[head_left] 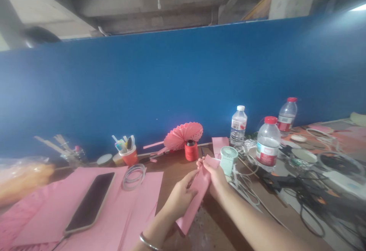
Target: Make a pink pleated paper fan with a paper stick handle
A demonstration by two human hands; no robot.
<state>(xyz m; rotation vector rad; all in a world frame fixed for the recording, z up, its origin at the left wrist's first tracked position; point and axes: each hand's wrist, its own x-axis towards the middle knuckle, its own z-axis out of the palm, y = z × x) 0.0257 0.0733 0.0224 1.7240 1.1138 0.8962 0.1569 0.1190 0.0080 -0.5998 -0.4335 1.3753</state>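
Note:
A folded strip of pink paper (197, 193) is held slantwise above the brown table, gripped by both hands. My left hand (183, 193) pinches its left edge near the middle, thumb on the top face. Higher up, my right hand (215, 176) grips the far end, with its thumb across the front and its fingers behind. Just beyond the paper stand a red jar with a black top (191, 151) and a pleated pink paper fan (183, 135). To the right of my right hand is a mint green handheld fan (229, 159).
Pink paper sheets (143, 195) lie at left under a phone (90, 201) and a coiled cable (134, 177). An orange cup of pens (128, 153) stands behind. Water bottles (268, 142), a bowl (303, 158) and tangled cables (309, 193) crowd the right. A blue partition (160, 83) closes the back.

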